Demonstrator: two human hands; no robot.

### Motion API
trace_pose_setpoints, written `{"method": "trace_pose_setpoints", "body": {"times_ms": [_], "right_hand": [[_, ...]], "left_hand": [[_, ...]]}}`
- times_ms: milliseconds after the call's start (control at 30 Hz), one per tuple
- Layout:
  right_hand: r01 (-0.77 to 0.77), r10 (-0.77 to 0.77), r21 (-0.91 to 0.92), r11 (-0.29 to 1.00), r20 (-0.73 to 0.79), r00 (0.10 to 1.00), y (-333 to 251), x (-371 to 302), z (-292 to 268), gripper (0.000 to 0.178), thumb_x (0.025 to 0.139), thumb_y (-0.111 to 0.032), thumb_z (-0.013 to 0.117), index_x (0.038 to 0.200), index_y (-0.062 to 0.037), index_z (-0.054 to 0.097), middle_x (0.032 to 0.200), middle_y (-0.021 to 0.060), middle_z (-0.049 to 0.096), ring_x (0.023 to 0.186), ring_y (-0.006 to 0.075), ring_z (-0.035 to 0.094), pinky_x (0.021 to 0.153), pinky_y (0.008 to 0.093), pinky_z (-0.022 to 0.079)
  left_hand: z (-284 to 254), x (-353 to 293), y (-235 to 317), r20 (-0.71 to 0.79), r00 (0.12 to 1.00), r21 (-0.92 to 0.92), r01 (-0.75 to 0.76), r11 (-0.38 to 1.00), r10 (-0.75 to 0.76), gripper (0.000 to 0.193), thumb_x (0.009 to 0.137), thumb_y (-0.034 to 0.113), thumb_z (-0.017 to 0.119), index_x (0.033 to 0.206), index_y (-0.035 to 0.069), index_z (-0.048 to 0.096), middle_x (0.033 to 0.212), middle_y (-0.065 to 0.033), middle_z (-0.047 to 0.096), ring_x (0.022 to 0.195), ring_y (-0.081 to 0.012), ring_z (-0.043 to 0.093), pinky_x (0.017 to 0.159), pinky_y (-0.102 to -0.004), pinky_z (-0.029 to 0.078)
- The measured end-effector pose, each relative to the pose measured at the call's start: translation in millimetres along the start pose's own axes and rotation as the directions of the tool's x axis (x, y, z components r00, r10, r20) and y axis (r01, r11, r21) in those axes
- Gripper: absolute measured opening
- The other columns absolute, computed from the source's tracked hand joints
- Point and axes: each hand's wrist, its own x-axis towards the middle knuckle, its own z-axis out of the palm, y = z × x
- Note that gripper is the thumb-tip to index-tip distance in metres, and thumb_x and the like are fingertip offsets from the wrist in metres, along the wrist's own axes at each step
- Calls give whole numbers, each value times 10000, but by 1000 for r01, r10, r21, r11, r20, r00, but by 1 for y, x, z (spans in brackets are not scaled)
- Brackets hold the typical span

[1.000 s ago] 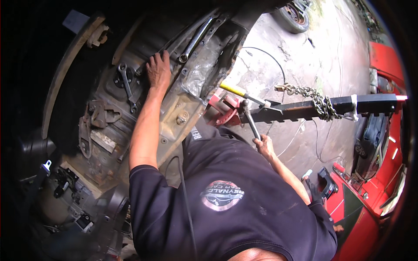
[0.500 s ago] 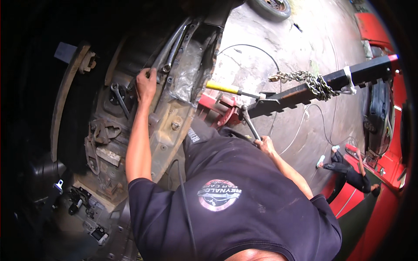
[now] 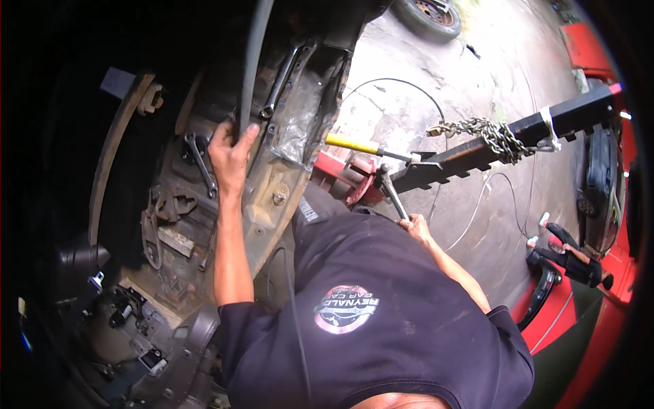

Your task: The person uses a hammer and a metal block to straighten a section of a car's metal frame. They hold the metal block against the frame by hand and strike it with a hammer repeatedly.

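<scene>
My left hand [image 3: 230, 153] is closed around the lower end of a long grey metal bar [image 3: 253, 68], which rises toward the top edge. It is over the bare metal vehicle floor. A combination wrench [image 3: 200, 165] lies just left of this hand. Another long wrench [image 3: 278, 83] lies beyond it, beside a channel [image 3: 298, 129] lined with clear plastic. Low beside my body, my right hand [image 3: 417, 227] grips the handle of a hammer-like steel tool [image 3: 393, 194]. Its rounded head is near a red metal fitting [image 3: 334, 169].
A black toothed beam [image 3: 470, 150] wrapped with chain [image 3: 501, 140] extends to the right. Beside it is a yellow-and-black cylinder [image 3: 354, 144]. Hoses cross the concrete floor. A wheel [image 3: 430, 15] lies at the far side. Another person [image 3: 569, 255] is at right, near red panels.
My left hand has come nearer, and the bar has swung upward, away from the long wrench. My right hand keeps its grip. The other person at right has shifted.
</scene>
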Motion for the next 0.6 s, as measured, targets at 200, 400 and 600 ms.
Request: {"method": "trace_pose_setpoints", "body": {"times_ms": [200,400,600], "right_hand": [[-17,12,79,997,68,998,-32,-2,-18,293,816,-255,638,767,34,645,598,109,579,600,192,554,579,390,446],[-43,32,100,994,107,994,-95,-12,-37,304,825,-278,673,681,-48,534,557,-6,486,492,73,429,459,285,338],[-179,147,342,922,119,982,-147,-28,-40,277,849,-267,677,732,-76,514,565,-34,445,446,72,402,410,274,327]], "left_hand": [[36,34,55,-67,926,-90,-377,922,372,270,827,192,774,932,-11,631,727,30,592,568,-73,494,518,-258,382],[79,87,68,-195,899,-235,-432,871,393,340,905,297,692,728,36,568,645,36,520,599,-58,434,508,-283,333],[86,141,60,-168,942,-404,-334,852,290,434,932,347,655,624,86,494,528,50,407,494,-69,385,454,-295,267]]}}
